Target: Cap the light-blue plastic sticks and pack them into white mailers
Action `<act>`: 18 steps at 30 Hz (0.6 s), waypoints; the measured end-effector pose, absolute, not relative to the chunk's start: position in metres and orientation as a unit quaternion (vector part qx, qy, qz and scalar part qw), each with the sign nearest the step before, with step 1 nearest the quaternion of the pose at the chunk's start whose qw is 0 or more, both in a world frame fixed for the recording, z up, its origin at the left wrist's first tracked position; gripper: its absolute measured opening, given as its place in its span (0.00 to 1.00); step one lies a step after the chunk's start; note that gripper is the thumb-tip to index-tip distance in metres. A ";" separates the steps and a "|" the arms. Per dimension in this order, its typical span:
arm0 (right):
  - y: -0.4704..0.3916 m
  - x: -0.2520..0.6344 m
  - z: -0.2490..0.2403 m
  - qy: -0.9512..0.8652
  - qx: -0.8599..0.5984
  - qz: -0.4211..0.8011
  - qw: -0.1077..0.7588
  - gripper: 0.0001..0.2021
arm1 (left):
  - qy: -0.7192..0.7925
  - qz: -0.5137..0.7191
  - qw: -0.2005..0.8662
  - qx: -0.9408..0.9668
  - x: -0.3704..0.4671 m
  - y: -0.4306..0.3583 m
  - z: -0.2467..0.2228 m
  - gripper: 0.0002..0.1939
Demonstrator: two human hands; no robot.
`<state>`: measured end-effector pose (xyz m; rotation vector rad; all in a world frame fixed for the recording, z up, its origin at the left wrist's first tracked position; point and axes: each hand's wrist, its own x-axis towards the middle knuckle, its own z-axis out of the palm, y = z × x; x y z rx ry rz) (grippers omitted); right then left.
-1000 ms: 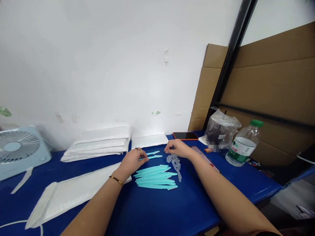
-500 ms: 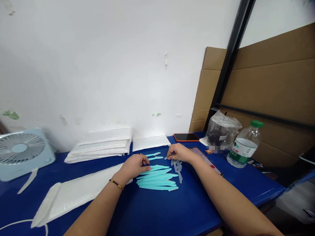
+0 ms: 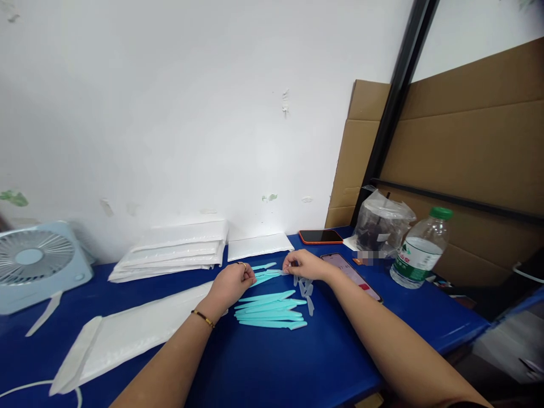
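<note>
- Left hand [image 3: 232,286]: finger and thumb pinched on the near end of a turquoise razor [image 3: 268,277].
- Razor axis: roughly left to right, rising slightly to the right; the head end points toward the right hand [image 3: 306,264].
- Razor position: right of the left hand's fingertips, between the two hands, above the bench [image 3: 327,351].
- Right hand: fingertips closed on a translucent cap [image 3: 284,272] at the razor's head end; contact between cap and razor cannot be determined.
- Razor pile [image 3: 272,313]: nearer the wearer, long axes mostly left to right.
- Loose caps [image 3: 309,290]: just below the right hand.
</note>
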<state>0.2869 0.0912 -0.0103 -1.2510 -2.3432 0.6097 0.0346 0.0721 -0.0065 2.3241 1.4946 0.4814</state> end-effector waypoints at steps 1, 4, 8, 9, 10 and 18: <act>0.091 0.286 -0.009 -0.842 -0.447 0.218 0.211 0.07 | 0.527 0.170 0.166 0.816 0.035 0.071 -0.005 0.08; 0.090 0.284 -0.008 -0.844 -0.441 0.212 0.219 0.07 | 0.531 0.167 0.160 0.815 0.037 0.070 -0.003 0.07; 0.091 0.282 -0.008 -0.852 -0.428 0.207 0.220 0.07 | 0.535 0.167 0.154 0.814 0.037 0.069 -0.001 0.07; 0.090 0.280 -0.009 -0.852 -0.427 0.206 0.221 0.07 | 0.534 0.169 0.153 0.814 0.038 0.069 -0.001 0.07; 0.090 0.278 -0.009 -0.852 -0.427 0.204 0.223 0.07 | 0.531 0.172 0.151 0.816 0.038 0.069 0.000 0.07; 0.085 0.272 0.000 -0.863 -0.424 0.173 0.213 0.07 | 0.510 0.204 0.038 0.835 0.045 0.068 -0.002 0.06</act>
